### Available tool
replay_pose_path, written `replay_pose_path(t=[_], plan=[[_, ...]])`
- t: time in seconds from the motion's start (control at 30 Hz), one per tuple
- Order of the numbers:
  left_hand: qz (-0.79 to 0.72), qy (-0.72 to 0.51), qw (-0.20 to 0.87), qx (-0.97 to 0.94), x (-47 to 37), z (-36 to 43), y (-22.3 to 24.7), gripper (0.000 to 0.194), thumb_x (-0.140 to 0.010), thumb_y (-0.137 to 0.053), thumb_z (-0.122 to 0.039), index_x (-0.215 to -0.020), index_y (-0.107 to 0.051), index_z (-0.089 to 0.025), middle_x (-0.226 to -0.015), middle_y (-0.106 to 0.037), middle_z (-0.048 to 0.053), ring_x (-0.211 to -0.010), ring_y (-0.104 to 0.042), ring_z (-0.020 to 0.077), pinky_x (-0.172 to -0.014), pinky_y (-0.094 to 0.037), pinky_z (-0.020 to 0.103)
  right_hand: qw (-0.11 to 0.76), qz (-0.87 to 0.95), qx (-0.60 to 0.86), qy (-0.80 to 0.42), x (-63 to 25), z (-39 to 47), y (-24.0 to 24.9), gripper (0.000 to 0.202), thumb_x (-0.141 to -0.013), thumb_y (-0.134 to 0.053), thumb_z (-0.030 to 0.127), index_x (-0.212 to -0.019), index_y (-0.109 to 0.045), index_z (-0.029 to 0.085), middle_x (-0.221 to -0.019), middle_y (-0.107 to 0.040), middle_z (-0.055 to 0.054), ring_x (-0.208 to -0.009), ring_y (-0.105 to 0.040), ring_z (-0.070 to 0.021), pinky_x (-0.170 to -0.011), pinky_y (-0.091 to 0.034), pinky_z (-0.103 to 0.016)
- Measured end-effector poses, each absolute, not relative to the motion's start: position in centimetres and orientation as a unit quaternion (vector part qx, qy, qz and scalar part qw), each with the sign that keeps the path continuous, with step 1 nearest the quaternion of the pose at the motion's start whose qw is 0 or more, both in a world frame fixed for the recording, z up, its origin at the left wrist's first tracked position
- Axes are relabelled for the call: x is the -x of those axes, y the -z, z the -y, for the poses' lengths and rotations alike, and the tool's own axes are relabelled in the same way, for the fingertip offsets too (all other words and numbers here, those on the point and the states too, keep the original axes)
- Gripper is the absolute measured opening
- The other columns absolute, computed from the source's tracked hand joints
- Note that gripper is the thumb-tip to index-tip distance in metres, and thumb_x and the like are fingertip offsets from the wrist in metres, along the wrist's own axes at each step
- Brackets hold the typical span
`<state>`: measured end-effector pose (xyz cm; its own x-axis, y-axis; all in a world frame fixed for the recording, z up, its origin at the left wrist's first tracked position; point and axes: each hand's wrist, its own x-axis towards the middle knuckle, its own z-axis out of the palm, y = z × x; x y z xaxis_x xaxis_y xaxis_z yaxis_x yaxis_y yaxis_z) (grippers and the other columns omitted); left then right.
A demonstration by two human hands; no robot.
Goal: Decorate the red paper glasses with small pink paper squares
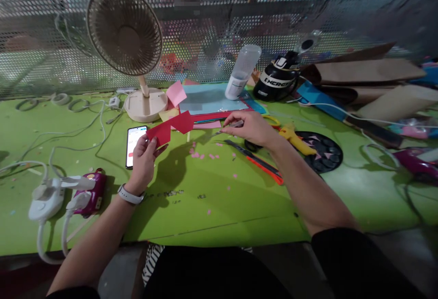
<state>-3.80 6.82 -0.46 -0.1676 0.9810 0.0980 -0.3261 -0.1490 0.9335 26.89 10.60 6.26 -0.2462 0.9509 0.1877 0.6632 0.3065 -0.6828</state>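
Observation:
Pinched between the thumb and fingers of my left hand [145,155] is red paper [160,134], held above the table beside a phone [130,155]. A second red piece [183,122] extends from its right end; whether the two are joined I cannot tell. My right hand [247,128] is closed around a small, thin, grey metallic tool whose tip points left, apart from the paper. Below it lie a utility knife [265,169] with a red-orange edge and small pink paper bits [195,155]. Tiny dark pieces [171,193] are scattered nearer the front edge.
A fan [145,105] stands at the back left, with a clear bottle [239,73] and a black jug [275,80] further right. A yellow glue gun [297,141] lies by a black round tray [333,151]. Power adapters [91,194] and cables occupy the left.

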Motion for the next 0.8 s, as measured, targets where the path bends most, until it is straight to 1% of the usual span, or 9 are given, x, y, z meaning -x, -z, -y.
replay_pose_path(t=[0.07,0.13,0.2,0.27,0.4,0.5,0.6,0.7,0.8], plan=[[-0.415,-0.641,0.507,-0.4,3.8,-6.8,0.4,0.025,-0.08,-0.072,-0.033,-0.103,-0.064,-0.025,-0.098,-0.07,0.0,-0.091,-0.069,0.0155,-0.092,-0.058,0.042,0.303,0.746,0.508,-0.305,-26.8,-9.4,-6.8,0.031,-0.074,-0.07,0.049,-0.076,-0.067,0.019,-0.069,-0.065,-0.003,-0.059,-0.056,-0.0141,-0.056,-0.042,-0.027],[-0.42,-0.638,0.501,-0.406,3.8,-6.7,0.4,0.025,-0.081,-0.071,-0.033,-0.103,-0.063,-0.025,-0.101,-0.07,0.001,-0.093,-0.069,0.0167,-0.092,-0.058,0.042,0.297,0.744,0.474,-0.364,-26.7,-8.0,-7.1,0.032,-0.075,-0.07,0.051,-0.075,-0.067,0.018,-0.063,-0.062,-0.001,-0.054,-0.051,-0.0121,-0.051,-0.04,-0.026],[-0.422,-0.637,0.497,-0.412,3.7,-6.7,0.3,0.024,-0.081,-0.071,-0.033,-0.102,-0.063,-0.025,-0.107,-0.069,0.002,-0.098,-0.069,0.0183,-0.091,-0.058,0.042,0.285,0.746,0.45,-0.4,-26.6,-6.7,-7.1,0.031,-0.076,-0.07,0.05,-0.076,-0.068,0.019,-0.063,-0.062,-0.001,-0.054,-0.051,-0.0117,-0.051,-0.04,-0.026],[-0.421,-0.636,0.498,-0.412,3.6,-6.6,0.2,0.024,-0.081,-0.071,-0.033,-0.102,-0.063,-0.025,-0.108,-0.069,0.003,-0.099,-0.069,0.0189,-0.092,-0.058,0.043,0.274,0.747,0.443,-0.412,-26.4,-5.8,-6.9,0.029,-0.078,-0.07,0.049,-0.077,-0.069,0.019,-0.065,-0.064,-0.001,-0.056,-0.053,-0.0118,-0.051,-0.041,-0.025],[-0.427,-0.629,0.507,-0.405,3.4,-6.6,0.1,0.025,-0.08,-0.071,-0.034,-0.102,-0.063,-0.024,-0.104,-0.069,0.002,-0.095,-0.069,0.0182,-0.09,-0.059,0.043,0.255,0.771,0.468,-0.35,-25.6,-5.4,-5.6,0.026,-0.082,-0.066,0.044,-0.08,-0.071,0.019,-0.071,-0.069,-0.003,-0.06,-0.058,-0.0133,-0.056,-0.045,-0.026],[-0.432,-0.628,0.507,-0.402,3.3,-6.5,0.2,0.026,-0.079,-0.072,-0.033,-0.102,-0.064,-0.024,-0.104,-0.069,0.002,-0.094,-0.069,0.0176,-0.088,-0.06,0.041,0.226,0.789,0.494,-0.287,-25.3,-5.8,-4.6,0.024,-0.086,-0.061,0.04,-0.084,-0.075,0.02,-0.088,-0.075,-0.005,-0.076,-0.067,-0.0183,-0.07,-0.051,-0.03],[-0.43,-0.626,0.509,-0.405,3.3,-6.4,0.3,0.026,-0.08,-0.072,-0.033,-0.103,-0.064,-0.023,-0.102,-0.069,0.002,-0.092,-0.069,0.0167,-0.087,-0.06,0.04,0.197,0.797,0.509,-0.258,-25.8,-5.8,-4.0,0.027,-0.089,-0.057,0.041,-0.09,-0.077,0.022,-0.097,-0.077,-0.006,-0.088,-0.07,-0.0221,-0.08,-0.052,-0.034],[-0.431,-0.622,0.515,-0.402,3.1,-6.3,0.2,0.025,-0.08,-0.072,-0.033,-0.101,-0.064,-0.023,-0.101,-0.07,0.002,-0.09,-0.069,0.0165,-0.087,-0.061,0.04,0.204,0.778,0.529,-0.271,-26.6,-5.3,-3.7,0.029,-0.089,-0.056,0.042,-0.092,-0.077,0.023,-0.096,-0.077,-0.005,-0.085,-0.071,-0.0222,-0.077,-0.054,-0.034],[-0.434,-0.615,0.523,-0.399,3.0,-6.2,0.2,0.025,-0.081,-0.072,-0.033,-0.102,-0.064,-0.024,-0.101,-0.07,0.002,-0.09,-0.07,0.0166,-0.088,-0.06,0.041,0.243,0.755,0.539,-0.284,-27.3,-4.8,-3.0,0.027,-0.088,-0.057,0.043,-0.09,-0.077,0.024,-0.092,-0.078,-0.003,-0.081,-0.072,-0.021,-0.074,-0.056,-0.033]])
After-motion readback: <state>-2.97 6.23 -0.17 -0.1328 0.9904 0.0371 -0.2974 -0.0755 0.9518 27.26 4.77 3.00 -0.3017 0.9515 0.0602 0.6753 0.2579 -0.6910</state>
